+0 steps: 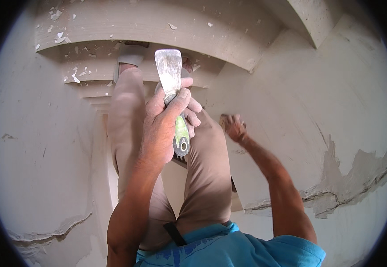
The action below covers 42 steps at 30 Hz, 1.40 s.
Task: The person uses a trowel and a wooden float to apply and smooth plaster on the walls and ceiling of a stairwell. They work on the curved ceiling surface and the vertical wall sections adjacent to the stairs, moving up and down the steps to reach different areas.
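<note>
My left hand, dusted with white powder, is closed around a putty knife. Its worn metal blade points up and away from me, and the grey and green handle shows below my fingers. Out to the right, my right hand is against or close by the pale wall. Its fingers are bent around a small brownish thing that I cannot make out. Whether that thing touches the wall cannot be told from here.
Curved steps lie ahead, strewn with paint flakes. My legs stand among them. A long crack with bare grey patches runs along the right wall; another crack marks the left wall.
</note>
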### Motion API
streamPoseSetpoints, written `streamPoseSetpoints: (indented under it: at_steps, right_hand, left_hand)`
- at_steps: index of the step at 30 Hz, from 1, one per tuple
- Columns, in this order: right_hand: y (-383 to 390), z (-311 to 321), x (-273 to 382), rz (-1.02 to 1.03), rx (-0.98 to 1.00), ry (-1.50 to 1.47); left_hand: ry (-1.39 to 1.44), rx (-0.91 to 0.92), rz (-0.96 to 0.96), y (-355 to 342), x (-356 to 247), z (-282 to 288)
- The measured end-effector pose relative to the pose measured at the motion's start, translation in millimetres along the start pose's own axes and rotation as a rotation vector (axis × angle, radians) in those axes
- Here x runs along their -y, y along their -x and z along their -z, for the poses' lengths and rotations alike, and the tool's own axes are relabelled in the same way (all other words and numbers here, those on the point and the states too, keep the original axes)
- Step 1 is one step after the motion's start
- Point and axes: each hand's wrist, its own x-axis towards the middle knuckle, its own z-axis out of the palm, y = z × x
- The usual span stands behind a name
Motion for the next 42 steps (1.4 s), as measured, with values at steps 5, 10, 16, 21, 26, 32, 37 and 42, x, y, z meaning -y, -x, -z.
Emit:
streamPoseSetpoints:
  at_steps: [5, 10, 16, 21, 26, 32, 37, 42]
  right_hand:
    - [-67, 52, -142, -0.258, 0.072, 0.173]
    - [-63, 3, -67, -0.081, 0.111, 0.118]
    - [-56, -18, -16, 0.044, -0.100, 0.103]
    - [-86, 51, -124, -0.209, 0.057, 0.229]
    - [-77, 7, -20, -0.028, 0.015, 0.252]
    - [-106, -7, -67, -0.085, 0.035, 0.190]
    - [-106, 29, -101, -0.228, 0.076, 0.172]
    - [-57, 4, 11, 0.044, 0.067, 0.016]
  left_hand:
    - [-0.078, 0.021, 0.037, 5, 2, -5]
    - [-0.156, 0.022, 0.036, 9, -9, -13]
    - [-0.147, 0.008, 0.036, 8, -5, -14]
    - [-0.218, 0.011, 0.087, 11, -3, -14]
    - [-0.193, -0.014, -0.004, 10, -4, -14]
    - [-0.223, -0.060, -0.011, 12, -6, -27]
    - [-0.432, -0.069, -0.020, 8, -8, -20]
    - [-0.277, -0.092, -0.018, 8, -8, -27]
